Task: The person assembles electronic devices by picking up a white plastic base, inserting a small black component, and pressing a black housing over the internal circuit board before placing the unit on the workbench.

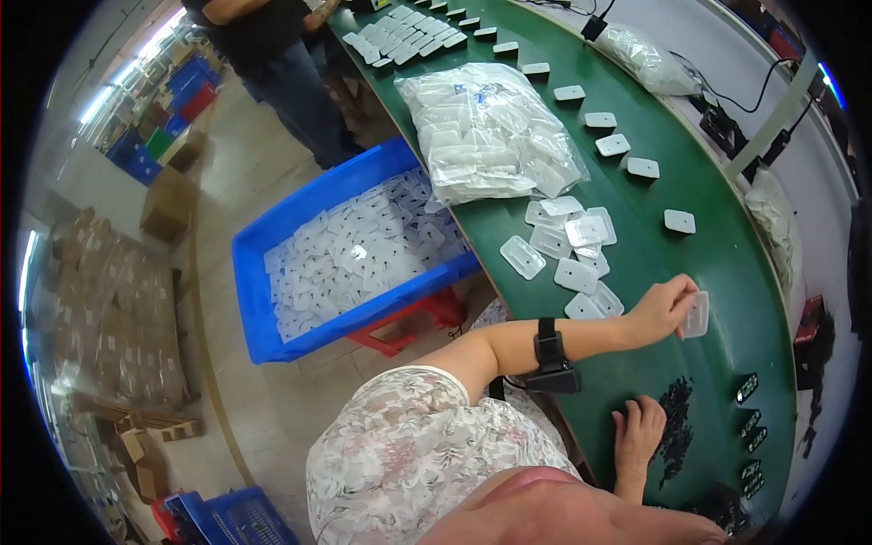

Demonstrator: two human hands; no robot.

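Tray juts rightward; left hand pinches its edge.

I can read no words or numbers anywhere around me. The clearest marking is some blue on top of the clear plastic bag on my counter, its strokes too broken by the crinkled film to make out. Well to the left of that bag, the stacked cartons show small pale patches that may be labels, too tiny to decipher. Lower right of the bag, little dark pieces carry light marks; I cannot tell whether they are characters.
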